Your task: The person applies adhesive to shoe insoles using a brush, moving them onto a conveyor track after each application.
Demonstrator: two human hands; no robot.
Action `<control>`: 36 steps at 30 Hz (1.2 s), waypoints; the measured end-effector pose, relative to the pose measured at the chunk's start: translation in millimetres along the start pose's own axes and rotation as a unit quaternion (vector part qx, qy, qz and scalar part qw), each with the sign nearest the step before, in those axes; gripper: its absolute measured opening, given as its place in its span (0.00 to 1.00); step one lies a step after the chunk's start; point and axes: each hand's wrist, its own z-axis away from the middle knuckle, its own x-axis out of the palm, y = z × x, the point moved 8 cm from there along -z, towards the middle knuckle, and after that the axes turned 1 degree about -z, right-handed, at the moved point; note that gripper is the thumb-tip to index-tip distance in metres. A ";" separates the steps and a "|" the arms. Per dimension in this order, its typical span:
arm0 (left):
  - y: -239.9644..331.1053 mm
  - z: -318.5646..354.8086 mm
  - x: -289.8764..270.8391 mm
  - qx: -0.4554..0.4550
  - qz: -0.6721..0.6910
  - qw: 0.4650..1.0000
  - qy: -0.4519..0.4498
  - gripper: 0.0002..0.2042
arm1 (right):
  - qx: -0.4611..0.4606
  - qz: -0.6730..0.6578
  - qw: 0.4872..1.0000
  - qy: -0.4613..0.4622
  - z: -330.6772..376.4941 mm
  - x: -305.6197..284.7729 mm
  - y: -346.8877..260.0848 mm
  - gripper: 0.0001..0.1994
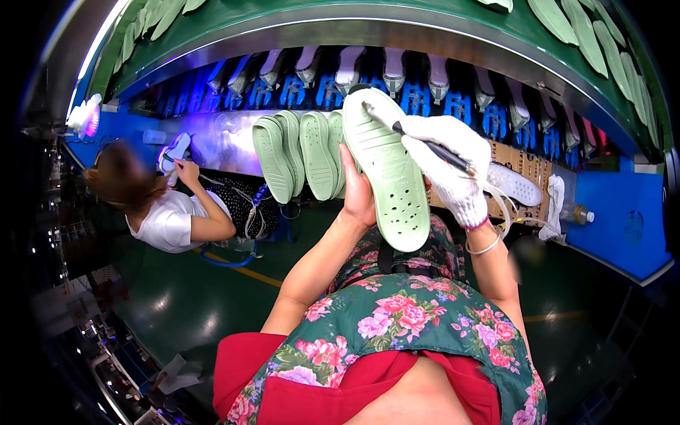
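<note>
My left hand (361,191) is bare and grips a light green shoe sole (397,184) from its left side and beneath. The sole tilts upright before me, its grooved and perforated face toward me. In a white knit glove, my right hand (453,152) is closed round a glue brush (443,150) with a dark handle and a pale tube trailing from it. The brush's pale bristles touch the upper part of the sole. Several more green soles (315,156) stand stacked to the left of my left hand. My left fingertips are partly hidden behind the sole.
A metal bench (219,142) runs ahead, below a row of shoes on blue holders (418,95). On cardboard at right lies a whitish sole (513,185), near a white cloth (554,205). At left sits a co-worker (177,219) holding a shoe. Green pieces (559,21) lie on the upper belt.
</note>
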 end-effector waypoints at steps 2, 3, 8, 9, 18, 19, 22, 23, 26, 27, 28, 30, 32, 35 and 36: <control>-0.3 -4.5 3.4 0.024 -0.132 0.988 -0.072 0.45 | -0.035 0.040 0.999 -0.006 -5.9 2.7 -6.0 0.11; 0.5 -1.9 -13.9 0.040 -0.215 0.975 0.040 0.45 | -0.083 0.116 0.990 -0.011 -5.2 5.9 -13.0 0.12; 2.5 -2.7 -25.1 0.039 -0.301 0.942 0.144 0.49 | -0.181 0.226 0.954 -0.077 18.2 32.3 -27.4 0.16; 6.7 -1.7 -25.2 0.053 -0.318 0.935 0.149 0.49 | -0.151 0.166 0.970 -0.089 20.3 32.6 -28.3 0.15; 25.6 -10.6 -24.0 0.092 -0.291 0.940 0.150 0.48 | -0.161 0.165 0.969 -0.094 15.7 25.5 -21.3 0.16; 29.7 -8.4 -26.8 0.097 -0.302 0.934 0.167 0.47 | -0.146 0.127 0.976 -0.102 15.5 24.8 -20.7 0.14; 40.5 -6.9 -23.8 0.148 -0.358 0.913 0.129 0.45 | -0.096 0.012 0.988 -0.124 16.3 23.7 -16.4 0.11; 42.6 -8.7 -27.8 0.150 -0.317 0.925 0.149 0.45 | 0.025 -0.040 0.995 -0.083 20.5 21.0 8.1 0.08; 49.3 -13.6 -26.8 0.157 -0.287 0.930 0.165 0.45 | -0.096 0.081 0.991 -0.051 10.7 12.0 -7.3 0.09; 51.6 -14.2 -29.5 0.155 -0.289 0.930 0.167 0.45 | -0.120 0.115 0.982 -0.095 15.9 22.1 -12.0 0.10; 55.0 -16.5 -30.4 0.151 -0.293 0.929 0.166 0.46 | -0.145 0.149 0.969 -0.134 23.5 31.6 -18.5 0.12; 43.3 -26.4 -19.1 0.064 -0.204 0.976 -0.023 0.50 | -0.118 0.057 0.982 -0.135 33.9 34.3 -18.2 0.12; 56.7 -29.7 -22.5 0.117 -0.256 0.959 0.018 0.53 | -0.062 -0.039 0.983 -0.167 25.8 28.6 -14.1 0.11; 77.6 -35.1 -46.0 0.165 -0.244 0.949 0.116 0.55 | -0.082 0.035 0.994 -0.067 21.1 15.1 -3.7 0.12; 79.1 -35.2 -46.5 0.160 -0.241 0.950 0.115 0.55 | -0.129 0.081 0.987 -0.049 21.5 14.6 -9.7 0.14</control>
